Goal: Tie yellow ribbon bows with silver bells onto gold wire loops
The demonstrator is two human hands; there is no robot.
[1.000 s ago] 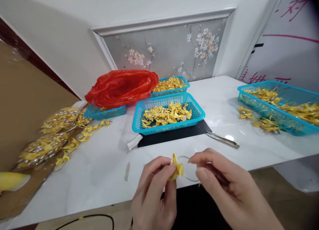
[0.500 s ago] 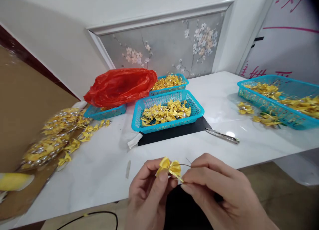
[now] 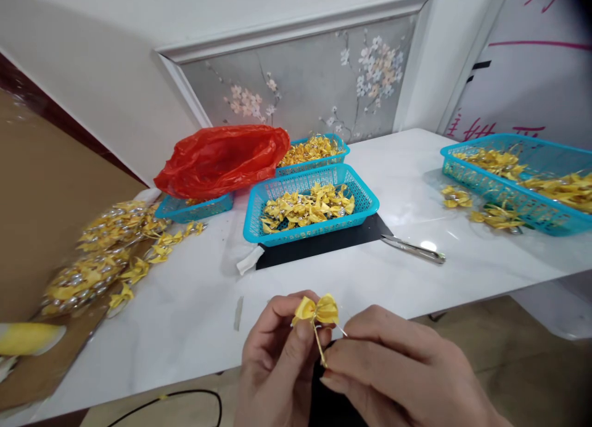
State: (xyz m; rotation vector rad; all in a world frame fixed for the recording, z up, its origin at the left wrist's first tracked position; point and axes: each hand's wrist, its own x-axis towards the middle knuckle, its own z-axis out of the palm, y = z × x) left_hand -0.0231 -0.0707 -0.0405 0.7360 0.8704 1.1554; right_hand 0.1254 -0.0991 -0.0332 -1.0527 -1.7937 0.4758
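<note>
Now the yellow bow [image 3: 316, 309] stands upright with its two loops spread flat toward the camera, where a second ago it was folded edge-on and half a second ago tipped sideways. The left hand [image 3: 277, 365] pinches it at the knot, thumb over the middle, just off the near edge of the counter [image 3: 185, 316]. The right hand [image 3: 398, 377] has slid lower and closed on the thin wire stem [image 3: 319, 347] hanging below the bow (earlier that wire looped out loosely between the hands). By the look of it the wire has been drawn tight round the bow's middle and is being twisted into a stem.

Whether the wire is twisted cannot be made out; its lower end vanishes under the right fingers. Both wrists are cut off by the frame. Farther off, the blue basket [image 3: 365, 208] holds more bows.
</note>
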